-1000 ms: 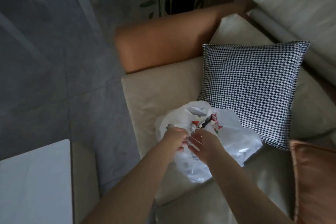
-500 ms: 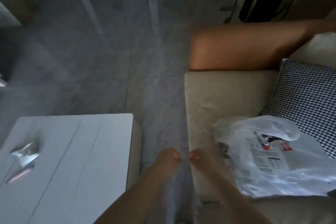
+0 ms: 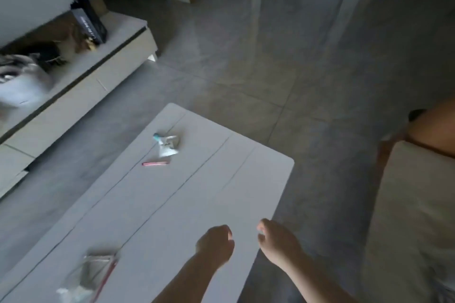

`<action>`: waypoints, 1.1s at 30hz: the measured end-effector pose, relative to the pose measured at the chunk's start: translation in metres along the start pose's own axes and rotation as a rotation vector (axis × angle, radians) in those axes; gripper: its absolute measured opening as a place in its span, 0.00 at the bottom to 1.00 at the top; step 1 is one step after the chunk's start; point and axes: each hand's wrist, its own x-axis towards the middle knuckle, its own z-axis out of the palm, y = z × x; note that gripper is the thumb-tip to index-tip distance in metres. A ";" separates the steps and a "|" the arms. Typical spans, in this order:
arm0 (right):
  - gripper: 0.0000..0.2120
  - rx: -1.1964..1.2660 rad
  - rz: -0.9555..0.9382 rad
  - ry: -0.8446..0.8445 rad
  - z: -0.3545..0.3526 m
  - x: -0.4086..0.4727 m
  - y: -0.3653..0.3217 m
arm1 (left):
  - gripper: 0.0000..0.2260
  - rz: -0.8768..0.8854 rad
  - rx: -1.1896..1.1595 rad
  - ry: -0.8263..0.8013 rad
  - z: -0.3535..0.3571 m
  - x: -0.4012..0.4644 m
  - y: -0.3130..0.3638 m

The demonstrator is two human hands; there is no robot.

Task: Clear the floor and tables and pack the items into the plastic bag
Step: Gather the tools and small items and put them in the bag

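Both hands empty, fingers loosely curled; left hand (image 3: 216, 243) sits nearer the clear packet (image 3: 91, 275) lying down-left on the surface (image 3: 172, 204), right hand (image 3: 275, 241) further.

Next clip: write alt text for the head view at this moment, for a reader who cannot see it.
Two bare hands, left hand and right hand, hover loosely curled and holding nothing over the near edge of a white rectangular coffee table. On it lie a crumpled white wrapper, a thin pink stick and a clear plastic packet; grey tiled floor lies beyond.
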 end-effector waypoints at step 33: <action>0.34 -0.650 -0.671 0.036 0.086 0.424 -0.245 | 0.30 -0.338 -0.015 0.408 -0.110 0.339 -0.222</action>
